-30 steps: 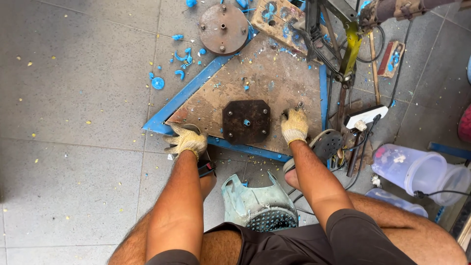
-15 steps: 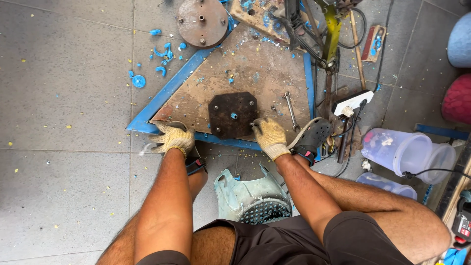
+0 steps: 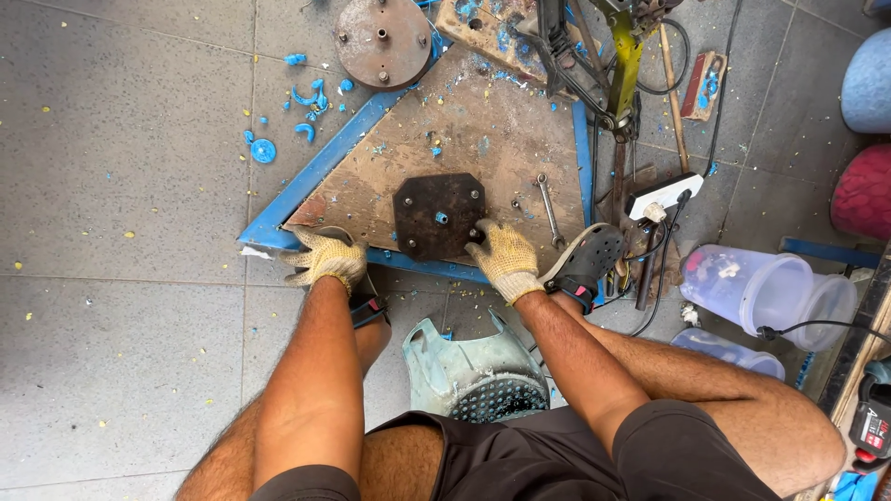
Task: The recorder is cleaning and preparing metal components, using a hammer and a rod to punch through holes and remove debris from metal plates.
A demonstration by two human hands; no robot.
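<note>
Grey speckled floor tiles fill the view — workshop floor, littered with blue plastic shavings and yellow flecks. On them lies a triangular wooden board, worn and stained, edged by a blue metal frame. The person sits low behind its near edge, knees apart, likely to bring both arms over the work.

Right side is cluttered: clear plastic containers, a white power strip with cable, a yellow-green tool standing over the board's far corner. A teal moulded housing sits between the legs. Rusty round flange at the top.

Dark octagonal steel plate lies flat near the board's front edge, bolt holes at the corners, one blue bit at centre. A spanner rests just beside it to the right.

Right hand — knit glove, fingers curled together at the plate's lower right corner, touching it; whether they pinch a bolt there I cannot tell. Left hand, gloved too, fingers spread and pressed on the frame's near left corner, apparently bracing. Black clog next to the right wrist.
</note>
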